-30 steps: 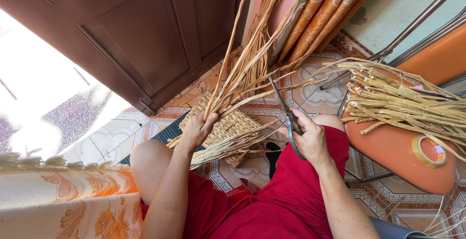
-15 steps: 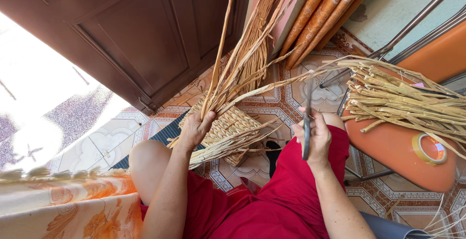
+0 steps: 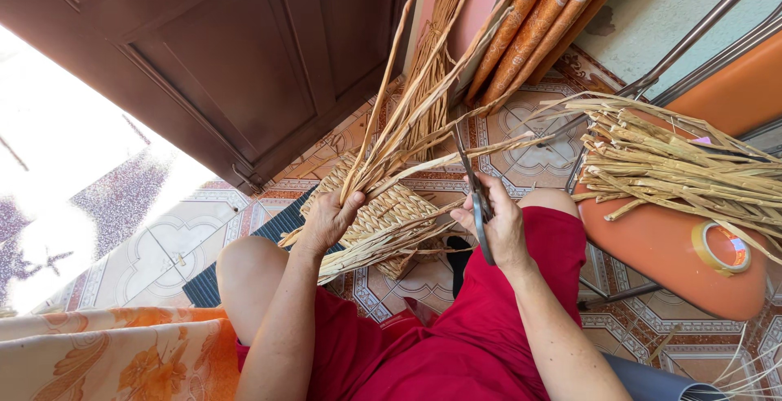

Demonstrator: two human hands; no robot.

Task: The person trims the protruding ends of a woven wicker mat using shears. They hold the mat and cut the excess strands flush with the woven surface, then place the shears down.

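Weave (image 3: 383, 218) judged light, stiff, brittle; loose straws (image 3: 407, 116) clenched at base by left hand (image 3: 326, 220). Scissors (image 3: 475, 193) gripped in right hand (image 3: 501, 222).

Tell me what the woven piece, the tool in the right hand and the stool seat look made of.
Woven piece: dried plant fibre, perhaps rush or straw; tan, matte, plaited strands with loose ends.
Scissors in the right hand: likely metal; thin dark grey blades.
Stool seat: probably plastic or vinyl; smooth, evenly orange.
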